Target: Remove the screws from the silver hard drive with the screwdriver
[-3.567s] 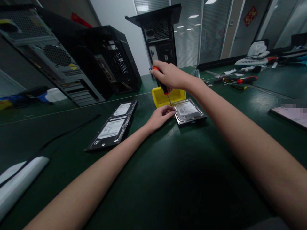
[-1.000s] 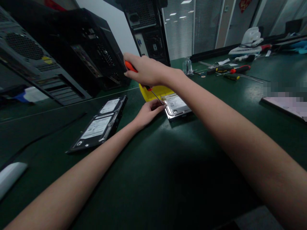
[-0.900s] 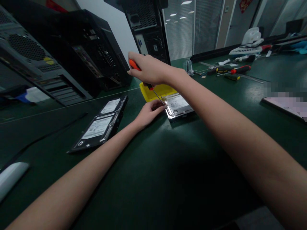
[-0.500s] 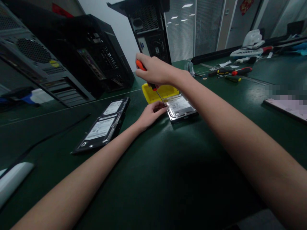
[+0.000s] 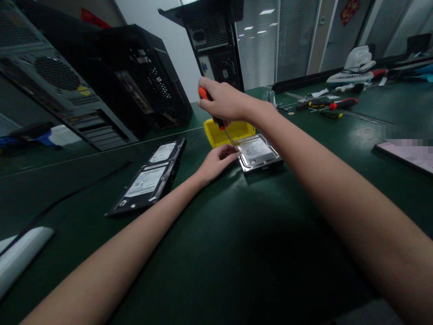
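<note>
My right hand (image 5: 223,99) is wrapped round the orange and black handle of a screwdriver (image 5: 219,123). Its thin shaft slants down to the left edge of a silver hard drive (image 5: 257,151) lying label up on the green table. My left hand (image 5: 218,163) rests at that same edge, thumb and fingers closed near the screwdriver tip; whatever is between them is too small to make out. Behind the drive lies a yellow tray (image 5: 216,135). Two more hard drives (image 5: 147,180) lie end to end left of my left hand.
Open computer cases (image 5: 162,81) stand at the back left, and another (image 5: 216,49) behind my right hand. Hand tools (image 5: 343,104) and a white device (image 5: 358,61) lie at the back right. A pinkish flat object (image 5: 409,155) is at the right, a black cable (image 5: 77,192) at the left.
The whole view has shifted slightly, so everything appears a little further right. Both hands keep their places at the drive, with the screwdriver still held at its edge.
</note>
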